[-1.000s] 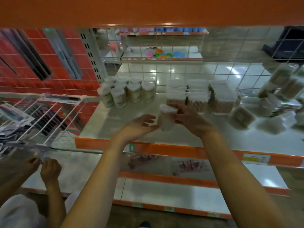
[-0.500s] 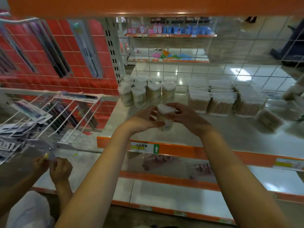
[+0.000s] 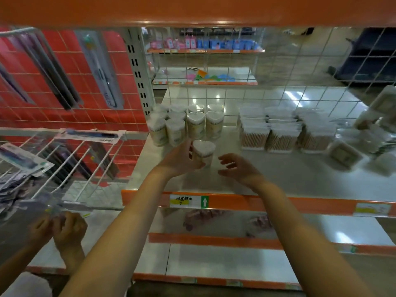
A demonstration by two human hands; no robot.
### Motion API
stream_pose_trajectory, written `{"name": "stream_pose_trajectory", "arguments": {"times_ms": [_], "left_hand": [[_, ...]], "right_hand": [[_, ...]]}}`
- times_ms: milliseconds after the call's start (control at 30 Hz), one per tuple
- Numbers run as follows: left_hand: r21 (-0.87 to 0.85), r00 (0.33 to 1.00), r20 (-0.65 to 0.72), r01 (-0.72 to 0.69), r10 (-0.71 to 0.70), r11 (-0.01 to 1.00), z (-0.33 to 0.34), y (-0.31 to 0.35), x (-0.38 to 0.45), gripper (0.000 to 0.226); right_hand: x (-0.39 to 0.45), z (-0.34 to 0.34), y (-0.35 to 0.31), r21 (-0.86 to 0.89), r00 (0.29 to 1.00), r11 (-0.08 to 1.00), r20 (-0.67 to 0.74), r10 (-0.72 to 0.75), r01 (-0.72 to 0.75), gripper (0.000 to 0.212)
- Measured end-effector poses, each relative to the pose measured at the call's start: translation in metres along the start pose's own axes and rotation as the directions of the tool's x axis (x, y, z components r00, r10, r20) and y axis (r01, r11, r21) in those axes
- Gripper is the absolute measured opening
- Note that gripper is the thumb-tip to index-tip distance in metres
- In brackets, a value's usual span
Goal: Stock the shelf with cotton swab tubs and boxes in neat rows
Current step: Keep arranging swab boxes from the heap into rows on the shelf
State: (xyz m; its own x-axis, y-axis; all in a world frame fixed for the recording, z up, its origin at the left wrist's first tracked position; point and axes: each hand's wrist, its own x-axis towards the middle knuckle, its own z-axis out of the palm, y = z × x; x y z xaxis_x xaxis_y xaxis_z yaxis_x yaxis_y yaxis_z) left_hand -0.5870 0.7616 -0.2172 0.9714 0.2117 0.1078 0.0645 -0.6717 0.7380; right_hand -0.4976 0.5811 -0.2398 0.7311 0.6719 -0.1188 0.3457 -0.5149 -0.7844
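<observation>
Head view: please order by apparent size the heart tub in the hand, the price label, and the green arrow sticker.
1. Heart tub, held by the left hand; it looks largest.
2. Price label; close to the tub in area, and nearer the camera, so this order is unsure.
3. Green arrow sticker, clearly smallest.

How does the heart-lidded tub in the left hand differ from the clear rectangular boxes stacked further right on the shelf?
The clear heart-lidded cotton swab tub is tall and rounded; the clear rectangular cotton swab boxes are flat-sided. The tub stands alone, in front of the group of like tubs, with the left hand against its side; the boxes are untouched, packed side by side in rows and stacked. The boxes show tan swab sticks; the tub shows white tips under its lid. Both are clear containers on the same white shelf.
</observation>
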Motion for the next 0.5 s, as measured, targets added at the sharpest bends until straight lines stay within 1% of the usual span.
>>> {"name": "stream_pose_trajectory", "arguments": {"times_ms": [100,200,333,400,500], "left_hand": [[0.038,1.000,0.000,0.022,-0.022,0.999,0.002,-0.008,0.005,0.068],[0.091,1.000,-0.002,0.006,-0.006,0.996,0.000,-0.013,0.010,0.076],[0.143,1.000,0.013,-0.018,0.017,0.990,-0.011,-0.010,0.016,0.071],[0.293,0.999,-0.001,-0.039,0.041,0.955,-0.017,-0.008,0.021,0.065],[0.573,0.991,-0.037,-0.086,0.131,0.815,-0.022,-0.008,0.031,0.061]], "right_hand": [[0.004,0.013,0.006,-0.157,0.998,0.988,-0.064,0.001,-0.011,0.040],[0.007,0.017,0.002,-0.252,0.996,0.967,-0.090,0.011,-0.034,0.039],[0.010,0.020,-0.006,-0.369,0.995,0.928,-0.100,0.017,-0.053,0.038],[0.010,0.021,-0.009,-0.419,0.994,0.907,-0.108,-0.004,-0.042,0.039],[0.011,0.022,-0.014,-0.478,0.995,0.878,-0.089,-0.038,-0.009,0.040]]}}
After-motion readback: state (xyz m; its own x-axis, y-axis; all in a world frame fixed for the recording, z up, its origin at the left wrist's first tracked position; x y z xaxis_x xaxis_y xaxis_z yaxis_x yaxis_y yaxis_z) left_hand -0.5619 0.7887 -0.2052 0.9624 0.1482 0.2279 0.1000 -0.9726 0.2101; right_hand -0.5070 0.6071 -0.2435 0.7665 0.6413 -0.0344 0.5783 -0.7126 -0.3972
